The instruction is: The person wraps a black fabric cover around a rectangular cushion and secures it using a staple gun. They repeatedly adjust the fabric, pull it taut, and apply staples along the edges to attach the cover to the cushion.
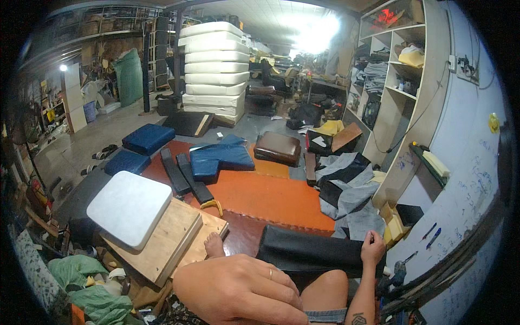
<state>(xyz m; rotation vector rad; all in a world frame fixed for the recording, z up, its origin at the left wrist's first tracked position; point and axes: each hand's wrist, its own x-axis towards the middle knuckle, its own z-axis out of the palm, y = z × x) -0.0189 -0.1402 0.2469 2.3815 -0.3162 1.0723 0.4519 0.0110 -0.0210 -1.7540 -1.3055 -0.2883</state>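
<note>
Black padded cover piece [311, 252] is laid across the lap, just past the knee [325, 290]; its right end is pinched by the right hand [372, 247], fingers closed on the edge. Left hand [238, 290] is spread loose near the lens, gripping nothing. Step judged: piece being held and lined up, prob. mid-way. Next move calls for a second grip at the free end. Red glowing sign [385, 16] sits on top shelf, far right; yellow round sticker [493, 123] on white wall.
</note>
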